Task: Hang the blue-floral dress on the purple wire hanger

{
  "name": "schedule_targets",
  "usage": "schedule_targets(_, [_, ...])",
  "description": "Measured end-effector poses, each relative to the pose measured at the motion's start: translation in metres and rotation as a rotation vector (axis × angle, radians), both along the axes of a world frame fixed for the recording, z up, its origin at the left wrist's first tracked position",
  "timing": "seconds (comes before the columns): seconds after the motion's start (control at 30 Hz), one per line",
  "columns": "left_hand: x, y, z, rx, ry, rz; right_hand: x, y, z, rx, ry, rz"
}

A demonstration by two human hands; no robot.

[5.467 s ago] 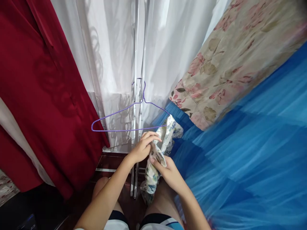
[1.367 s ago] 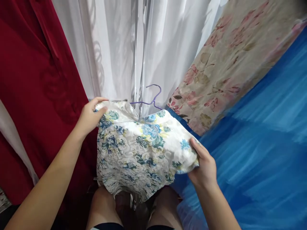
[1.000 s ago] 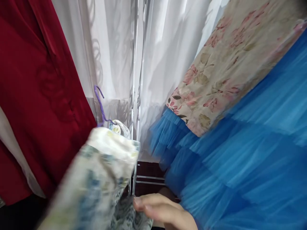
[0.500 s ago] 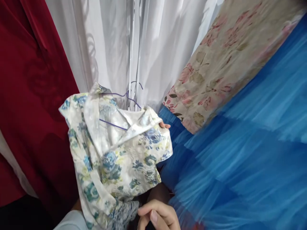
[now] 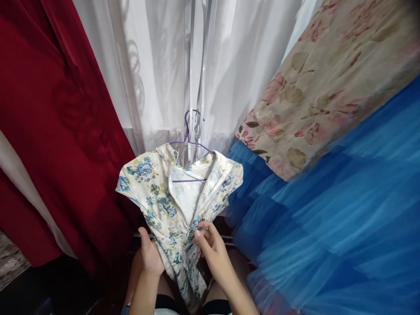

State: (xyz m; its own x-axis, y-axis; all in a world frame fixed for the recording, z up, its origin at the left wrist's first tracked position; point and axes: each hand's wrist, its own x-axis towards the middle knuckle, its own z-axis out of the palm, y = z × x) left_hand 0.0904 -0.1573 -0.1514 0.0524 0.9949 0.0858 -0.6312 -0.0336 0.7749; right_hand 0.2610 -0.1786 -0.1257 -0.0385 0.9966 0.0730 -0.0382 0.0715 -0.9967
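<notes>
Far L, red cloth (image 5: 75, 109) hangs well apart from the action. Next along, the L hand (image 5: 152, 257): palm against the waist of the blue-and-white floral garment (image 5: 166, 208), thumb standing wide, so more prop than grip. Good work here, I'd say, means backing the cloth w/o bunching it. Center now: garment's draped on the purple hanger (image 5: 187, 133), a shoulder over each sloping arm, bottom bar showing thru the open neckline. Best to tug lightly, straight down, b/c a sideways pull could slide a shoulder off the hanger's L or R end. Then the R hand (image 5: 212, 247), at the foot of the opening: thumb & index narrow, nearly meeting. Looks like edge work, in my judgement; lay both sides flat, small moves, pale lining clear of the fingertips.

Blind spots, L to R again. Patterned cloth (image 5: 11, 258), far L, is cut off. L fingers: mostly behind fabric. Hanger's ends: under the shoulders; can't tell if its hook has caught on the white uprights (image 5: 193, 65). Garment's lower end gets lost in folds b/w the knees. Whether R fingers pinch a zip tab, plain fabric or nothing: too small to tell. Far R, blue ruffled cloth (image 5: 328, 218) runs out of view.
</notes>
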Motion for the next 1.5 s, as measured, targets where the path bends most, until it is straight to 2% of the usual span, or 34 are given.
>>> schedule_targets(0.13, [-0.007, -0.009, -0.006, -0.142, 0.104, -0.001, -0.008, 0.020, 0.010, 0.062, -0.363, 0.050])
schedule_targets(0.27, [-0.002, -0.007, -0.002, -0.149, 0.177, 0.040, -0.011, 0.021, 0.013, 0.046, -0.517, 0.059])
schedule_targets(0.37, [0.006, -0.006, -0.002, -0.154, 0.188, 0.020, -0.009, 0.016, 0.009, 0.034, -0.454, 0.034])
schedule_targets(0.53, [0.016, -0.011, 0.002, -0.159, 0.112, -0.010, -0.006, 0.013, 0.002, 0.049, -0.187, 0.027])
schedule_targets(0.7, [0.023, -0.011, 0.004, -0.190, 0.110, 0.038, -0.010, 0.015, 0.006, 0.020, -0.058, -0.017])
schedule_targets(0.8, [0.019, 0.000, -0.002, -0.214, 0.156, 0.219, -0.008, 0.015, 0.007, -0.035, 0.064, 0.035])
schedule_targets(0.87, [0.013, 0.007, -0.007, -0.181, 0.206, 0.447, -0.005, 0.014, 0.005, -0.110, 0.156, 0.079])
schedule_targets(0.97, [0.008, 0.007, -0.012, 0.005, 0.362, 0.893, -0.004, 0.013, 0.000, -0.193, 0.293, 0.083])
schedule_targets(1.0, [0.010, 0.005, -0.013, 0.085, 0.444, 1.005, -0.004, 0.014, -0.003, -0.213, 0.344, 0.076])
schedule_targets(1.03, [0.013, 0.001, -0.014, 0.166, 0.540, 1.047, -0.006, 0.014, -0.005, -0.246, 0.409, 0.080])
schedule_targets(1.07, [0.018, -0.002, -0.014, 0.239, 0.645, 1.002, -0.007, 0.015, -0.008, -0.292, 0.483, 0.097])
schedule_targets(1.13, [0.031, -0.007, -0.016, 0.328, 0.805, 0.760, -0.010, 0.018, -0.013, -0.393, 0.613, 0.148])
schedule_targets(1.17, [0.037, -0.008, -0.018, 0.341, 0.843, 0.642, -0.011, 0.019, -0.016, -0.430, 0.654, 0.170])
schedule_targets(1.23, [0.046, -0.005, -0.021, 0.320, 0.858, 0.511, -0.011, 0.021, -0.018, -0.455, 0.675, 0.188])
schedule_targets(1.33, [0.049, 0.005, -0.021, 0.299, 0.828, 0.386, -0.009, 0.020, -0.015, -0.419, 0.647, 0.171])
schedule_targets(1.43, [0.044, 0.012, -0.013, 0.340, 0.847, 0.154, -0.007, 0.016, -0.006, -0.289, 0.470, 0.116])
schedule_targets(1.5, [0.041, 0.012, -0.006, 0.376, 0.894, 0.102, -0.007, 0.015, 0.002, -0.196, 0.343, 0.056])
